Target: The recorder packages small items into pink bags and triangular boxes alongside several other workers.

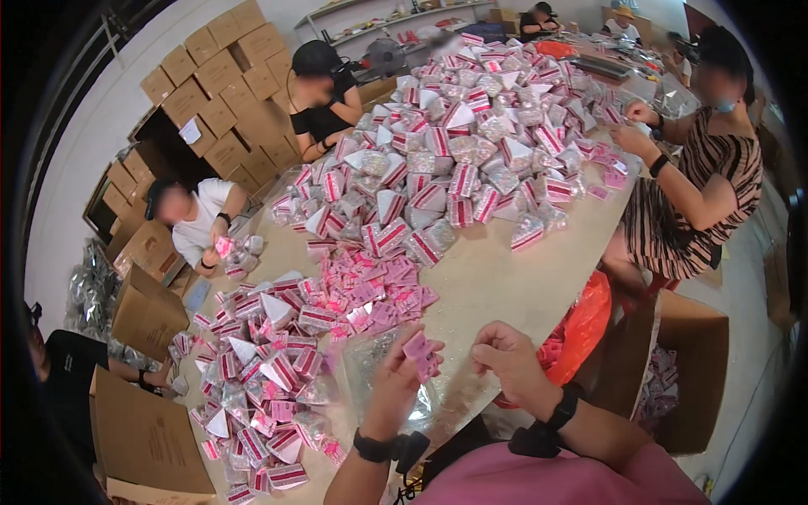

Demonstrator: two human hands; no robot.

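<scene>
one table [471, 282]; left hand [392, 383] gripping pink packets [420, 357], can't tell how many; right hand [512, 362] curled, hold unclear.

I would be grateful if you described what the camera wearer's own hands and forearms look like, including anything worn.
The left hand and right hand are ungloved. Each wrist wears a black wristband with a dark, blocky module beside it. Both visible forearms are sleeveless; a pink top shows at the lower edge.

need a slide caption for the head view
The left hand holds a pink packet, right hand nearby, at a table heaped with wedge-shaped packages.
</scene>
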